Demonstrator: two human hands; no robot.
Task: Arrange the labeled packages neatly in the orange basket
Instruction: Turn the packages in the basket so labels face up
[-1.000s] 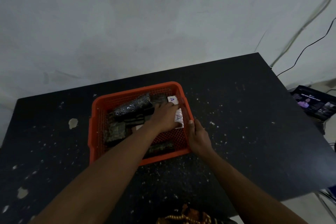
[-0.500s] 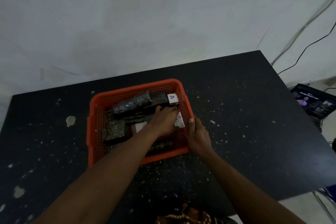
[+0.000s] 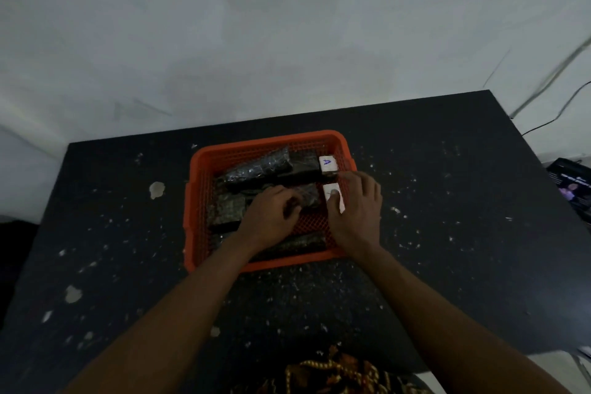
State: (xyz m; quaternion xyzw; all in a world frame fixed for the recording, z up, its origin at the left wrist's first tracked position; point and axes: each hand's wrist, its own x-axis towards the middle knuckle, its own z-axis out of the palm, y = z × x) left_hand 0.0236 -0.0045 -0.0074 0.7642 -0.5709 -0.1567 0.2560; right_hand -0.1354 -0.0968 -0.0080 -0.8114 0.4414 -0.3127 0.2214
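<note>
Basket: the orange basket [image 3: 347, 150] sat on the dark tabletop [image 3: 447, 201], with dark packages inside.
Middle package: the middle package [image 3: 308, 195] lay long side left to right, between both hands.
Nearer hand: both touched it, one at each end.
Left hand: the left hand [image 3: 271, 217] had curled fingers on its left part.
Right hand: the right hand [image 3: 356, 211] had its thumb pressed on the white label [image 3: 332, 198], fingers spread over the basket's right wall.
Back package: one marked "A" [image 3: 327, 165] lay behind, apart from the fingers.
</note>
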